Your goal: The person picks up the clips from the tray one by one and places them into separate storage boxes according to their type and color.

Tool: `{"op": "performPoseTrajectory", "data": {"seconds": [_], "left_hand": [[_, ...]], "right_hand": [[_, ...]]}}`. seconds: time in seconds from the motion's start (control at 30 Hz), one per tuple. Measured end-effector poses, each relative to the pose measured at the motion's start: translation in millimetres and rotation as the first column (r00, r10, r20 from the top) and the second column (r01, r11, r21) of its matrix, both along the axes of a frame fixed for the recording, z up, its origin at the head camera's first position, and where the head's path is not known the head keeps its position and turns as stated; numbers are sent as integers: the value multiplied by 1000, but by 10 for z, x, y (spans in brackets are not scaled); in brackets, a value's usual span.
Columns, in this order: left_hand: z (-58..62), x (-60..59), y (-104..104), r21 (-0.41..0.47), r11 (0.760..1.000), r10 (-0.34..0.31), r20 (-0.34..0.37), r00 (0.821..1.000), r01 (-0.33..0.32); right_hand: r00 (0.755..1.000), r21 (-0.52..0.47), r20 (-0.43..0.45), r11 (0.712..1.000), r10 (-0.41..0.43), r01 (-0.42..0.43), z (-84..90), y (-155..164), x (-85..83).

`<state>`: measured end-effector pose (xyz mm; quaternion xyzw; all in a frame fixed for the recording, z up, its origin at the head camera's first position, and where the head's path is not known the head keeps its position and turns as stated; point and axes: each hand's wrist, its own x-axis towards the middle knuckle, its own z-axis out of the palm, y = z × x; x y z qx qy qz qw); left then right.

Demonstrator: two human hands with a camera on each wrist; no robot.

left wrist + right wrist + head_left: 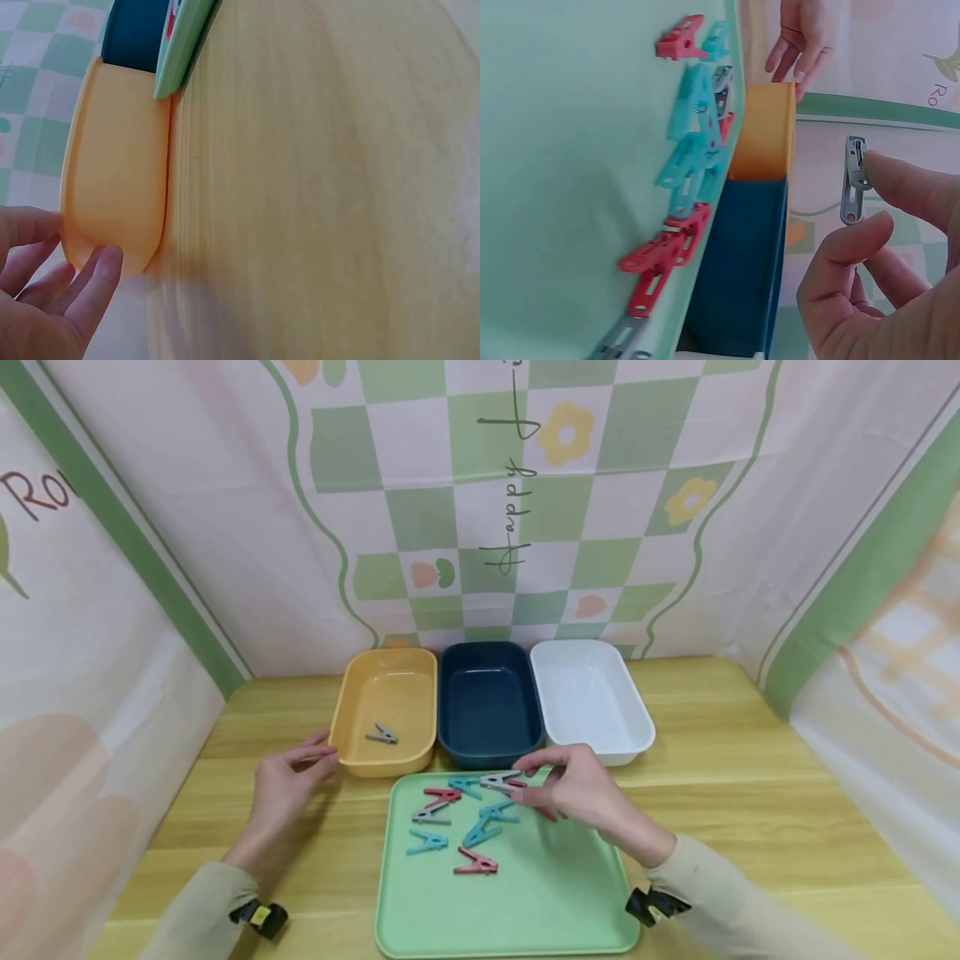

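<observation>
Over the far edge of the green tray (510, 918), the right hand (588, 793) pinches a grey peg (495, 782) between thumb and forefinger, the tips parted by about as much as the peg fills. From those fingers the peg sticks out leftward, its long axis running roughly crosswise, and its spread end seems to be the one at the tips. Judging by this layout, the relation that matters most is the sideways gap between that peg and the yellow box (405, 697), which lies to the left of the right fingers and farther from the person. Closer to the peg, ahead and slightly left, is the dark blue box (491, 710), so its near end comes between the two; the white box (588, 693) stands ahead of the right hand's knuckles. Another grey peg (382, 735) rests inside the yellow box, toward its near end.

By far the nearer to that box is the left hand (288, 777), whose fairly straight, parted fingers touch the outer side of its near left corner and hold no peg. Below and left of the right fingers, a third grey peg (431, 813) lies roughly crosswise on the tray, among blue pegs (427, 841) and red pegs (476, 862). At the bottom of the right wrist view, one more grey peg (622, 341) lies past the red ones, partly cut off
</observation>
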<state>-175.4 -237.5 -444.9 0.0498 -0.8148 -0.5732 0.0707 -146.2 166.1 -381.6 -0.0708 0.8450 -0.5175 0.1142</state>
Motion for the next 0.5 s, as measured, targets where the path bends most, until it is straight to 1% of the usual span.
{"op": "performPoseTrajectory", "data": {"seconds": [0.23, 0.33, 0.43, 0.5], "left_hand": [[-6, -14, 4, 4, 1000, -7, -5, 1000, 7], [4, -8, 2, 9, 1000, -11, -7, 1000, 11], [11, -1, 1, 10, 1000, -12, -11, 1000, 12], [15, 4, 3, 13, 1000, -11, -16, 1000, 12]], "right_hand": [[998, 20, -57, 1000, 9, -8, 93, -35, -94], [998, 4, -61, 1000, 18, -18, 139, -49, -130], [999, -23, -45, 1000, 17, -18, 172, -74, -161], [999, -22, -39, 1000, 11, -12, 179, -93, -185]]}}
